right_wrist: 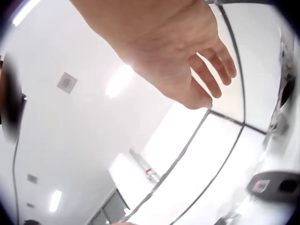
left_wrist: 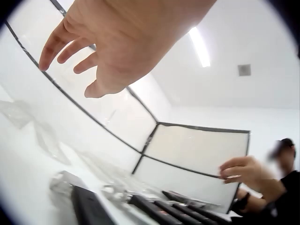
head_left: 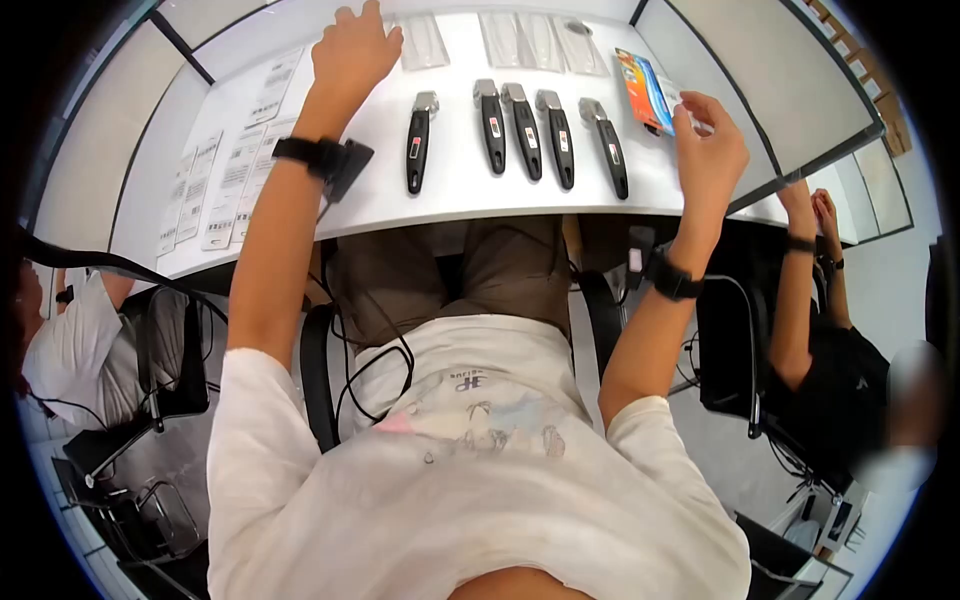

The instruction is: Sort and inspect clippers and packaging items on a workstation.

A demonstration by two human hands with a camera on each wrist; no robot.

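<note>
My left hand (head_left: 355, 52) reaches over the far part of the white table with its fingers spread and slightly bent, near a clear plastic shell (head_left: 424, 42). In the left wrist view nothing touches its fingers. Off to the right side, my right hand (head_left: 712, 145) is raised with loosely bent fingers and holds nothing. It is beside an orange and blue printed card (head_left: 645, 92). Between the hands lie several black-handled tools with metal heads, one standing apart at the left (head_left: 418, 150), three grouped in the middle (head_left: 523, 135), and another at the right (head_left: 608, 150).
More clear plastic shells (head_left: 508, 42) lie along the back. White printed cards (head_left: 235, 175) are laid out in rows at the left. Framed pale panels (head_left: 770, 80) enclose the table. Other people sit at both sides, and a cable (head_left: 400, 350) hangs over my lap.
</note>
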